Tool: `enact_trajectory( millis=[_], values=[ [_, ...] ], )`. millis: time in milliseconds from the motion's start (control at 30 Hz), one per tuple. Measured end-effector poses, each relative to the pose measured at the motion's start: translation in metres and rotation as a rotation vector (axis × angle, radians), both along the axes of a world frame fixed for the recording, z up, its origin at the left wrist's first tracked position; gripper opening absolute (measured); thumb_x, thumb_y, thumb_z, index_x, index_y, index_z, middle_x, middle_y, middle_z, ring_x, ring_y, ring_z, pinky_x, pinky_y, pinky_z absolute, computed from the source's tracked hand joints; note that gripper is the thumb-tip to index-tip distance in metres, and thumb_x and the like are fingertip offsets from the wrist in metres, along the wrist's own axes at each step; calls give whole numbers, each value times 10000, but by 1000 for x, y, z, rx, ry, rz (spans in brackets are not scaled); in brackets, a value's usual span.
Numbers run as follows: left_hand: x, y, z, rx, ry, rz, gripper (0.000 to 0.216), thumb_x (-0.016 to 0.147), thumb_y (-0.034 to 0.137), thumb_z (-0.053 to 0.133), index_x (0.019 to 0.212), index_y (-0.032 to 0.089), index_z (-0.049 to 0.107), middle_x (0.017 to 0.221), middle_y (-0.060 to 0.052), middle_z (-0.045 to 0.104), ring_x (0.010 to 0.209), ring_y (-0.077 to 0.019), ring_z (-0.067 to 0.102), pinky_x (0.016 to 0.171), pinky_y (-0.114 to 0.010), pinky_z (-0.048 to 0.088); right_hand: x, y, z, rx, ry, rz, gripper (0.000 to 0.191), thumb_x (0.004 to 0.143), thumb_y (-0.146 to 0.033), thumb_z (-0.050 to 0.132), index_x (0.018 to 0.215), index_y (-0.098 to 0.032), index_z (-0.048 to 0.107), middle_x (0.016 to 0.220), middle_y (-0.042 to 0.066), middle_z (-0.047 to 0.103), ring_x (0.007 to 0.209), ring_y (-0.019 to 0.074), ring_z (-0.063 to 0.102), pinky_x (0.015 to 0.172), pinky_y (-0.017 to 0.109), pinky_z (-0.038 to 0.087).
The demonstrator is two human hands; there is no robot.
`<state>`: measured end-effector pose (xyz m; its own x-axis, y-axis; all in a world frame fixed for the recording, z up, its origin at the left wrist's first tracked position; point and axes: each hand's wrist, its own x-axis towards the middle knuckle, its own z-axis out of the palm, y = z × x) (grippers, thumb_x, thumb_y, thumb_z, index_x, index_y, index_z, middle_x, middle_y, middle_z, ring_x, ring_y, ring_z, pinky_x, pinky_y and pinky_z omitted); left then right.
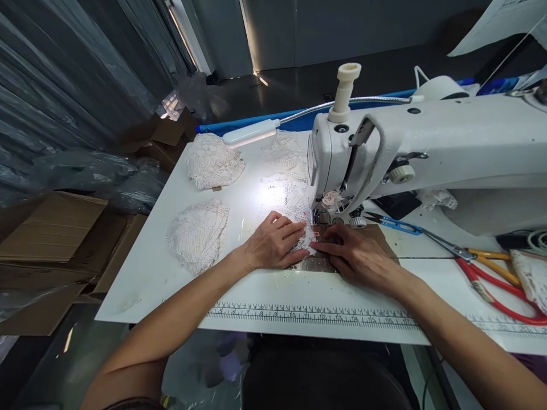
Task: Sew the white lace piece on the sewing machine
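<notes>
A piece of white lace fabric (302, 244) lies beneath the needle area of a white sewing machine (337, 165). My left hand (276, 242) rests on this lace with its fingers stretched out, pressing it down from the left. From the right, my right hand (352, 253) touches the lace edge with an extended index finger, its other fingers bent but apart on the metal plate (314, 263). A small pale pink rosette (331, 198) sits on the machine near the needle. More lace (284, 191) spreads behind my left hand under bright light.
Two lace bundles, an upper one (213, 162) and a lower one (199, 233), lie on the table's left. A lamp (250, 134) hangs over the back. Red-handled scissors (478, 279) and blue snips (401, 225) lie right. A printed ruler (307, 313) runs along the front; cardboard boxes (55, 228) stand left.
</notes>
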<state>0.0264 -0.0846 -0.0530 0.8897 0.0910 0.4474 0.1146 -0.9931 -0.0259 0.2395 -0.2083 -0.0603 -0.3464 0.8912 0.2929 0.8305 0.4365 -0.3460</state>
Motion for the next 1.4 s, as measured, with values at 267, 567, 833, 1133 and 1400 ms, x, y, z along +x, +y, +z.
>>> enact_trajectory(
  millis=[267,567,833,1133,1400],
  values=[
    [2,0,4,-49,96,56,441,938,469,464,1184,118,570,1290,-125,591,942,-246,570,755,-412,393,-1,0,1,-25,5,-7,359,884,-155,474,1188,-248,640,1116,114,559,998,231,573,842,406,528],
    [2,3,3,-4,123,46,459,946,475,449,1192,111,580,1318,-105,576,913,-253,554,741,-421,383,-3,-1,2,-8,-34,-33,363,881,-151,479,1187,-268,636,1101,105,559,976,225,578,812,402,533],
    [15,14,9,-53,182,40,329,982,329,408,1180,154,604,1299,-84,592,922,-228,549,818,-417,387,-4,-1,-2,-20,-43,-94,371,897,-184,477,1233,-251,620,1133,120,580,960,231,592,801,405,541],
    [14,21,2,-109,117,16,347,955,390,454,1189,172,587,1293,-91,598,963,-250,556,857,-452,378,-9,1,4,-22,-32,-116,367,904,-167,454,1204,-233,654,1085,134,606,938,240,608,782,403,546],
    [15,24,1,-105,83,-8,317,940,374,478,1157,181,606,1252,-86,628,969,-255,576,879,-477,376,-10,1,3,-12,-8,-135,355,899,-164,458,1170,-233,675,1083,133,594,954,240,596,797,405,537]
  ],
)
